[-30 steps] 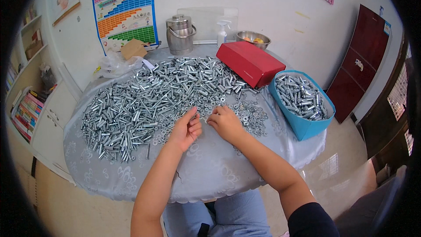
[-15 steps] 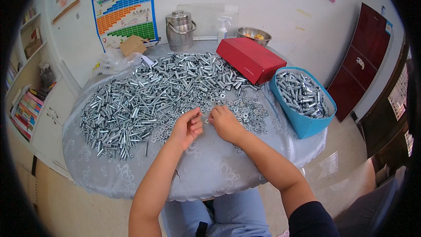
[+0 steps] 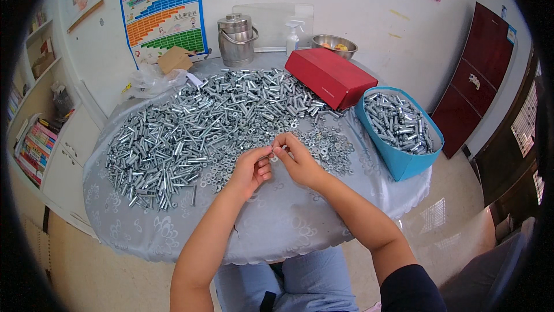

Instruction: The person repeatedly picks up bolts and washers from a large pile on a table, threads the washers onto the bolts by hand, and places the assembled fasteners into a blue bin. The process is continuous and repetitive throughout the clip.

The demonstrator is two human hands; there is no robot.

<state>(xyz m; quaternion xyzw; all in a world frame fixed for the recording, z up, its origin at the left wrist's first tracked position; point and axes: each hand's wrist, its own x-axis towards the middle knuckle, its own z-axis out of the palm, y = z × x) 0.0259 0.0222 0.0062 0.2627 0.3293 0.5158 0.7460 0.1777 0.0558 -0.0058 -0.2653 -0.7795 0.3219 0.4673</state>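
My left hand (image 3: 252, 169) and my right hand (image 3: 295, 159) meet fingertip to fingertip over the near edge of the hardware on the table. Both are closed in a pinch. Whatever sits between the fingertips is too small and too covered to name. Loose washers and nuts (image 3: 329, 149) lie spread around and behind my hands. A big heap of silvery metal bolts or sleeves (image 3: 167, 139) covers the table's left and middle. To the right stands a light blue fabric bin (image 3: 398, 159) filled with similar metal pieces (image 3: 398, 124).
A red box (image 3: 332, 78) rests behind the heap. Farther back are a steel pot (image 3: 235, 41), a white spray bottle (image 3: 292, 41) and a metal bowl (image 3: 334, 42). A clear plastic bag (image 3: 151, 81) and cardboard (image 3: 176, 59) lie back left. A silver-grey cloth (image 3: 271, 231) covers the table.
My right hand has shifted slightly up and left, and my left hand slightly right. Their fingertips, apart before, now touch.
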